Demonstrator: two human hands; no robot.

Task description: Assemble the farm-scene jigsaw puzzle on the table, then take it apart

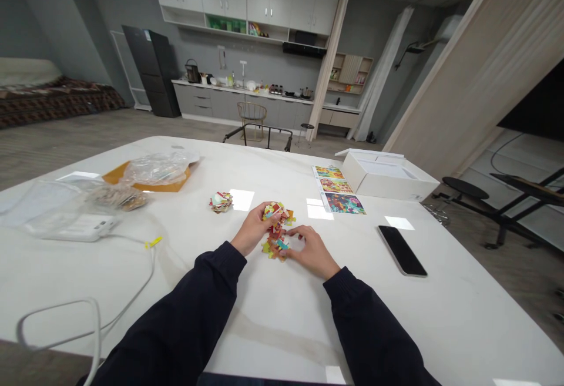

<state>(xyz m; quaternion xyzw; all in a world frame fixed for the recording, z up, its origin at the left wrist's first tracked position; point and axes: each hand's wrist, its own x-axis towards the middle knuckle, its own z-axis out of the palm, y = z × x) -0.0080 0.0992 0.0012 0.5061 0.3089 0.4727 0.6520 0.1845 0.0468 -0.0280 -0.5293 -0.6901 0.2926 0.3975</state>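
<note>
We've got a loose heap of colorful jigsaw pieces [275,234] in red, yellow and teal, sitting on a white table [211,321] right between our hands. Our left hand [254,228] is pinched around the top of the heap, and our right hand [307,251] has its fingers curled over the lower side, though we can't tell if it's really gripping. The hands are close but not touching. A smaller stack of pieces [221,202] sits just beyond. Up left, a clear plastic bag [117,197] holds tan bits, maybe more pieces, too blurry to say. The open white box [388,177] sits far right, its contents hidden from here.
</note>
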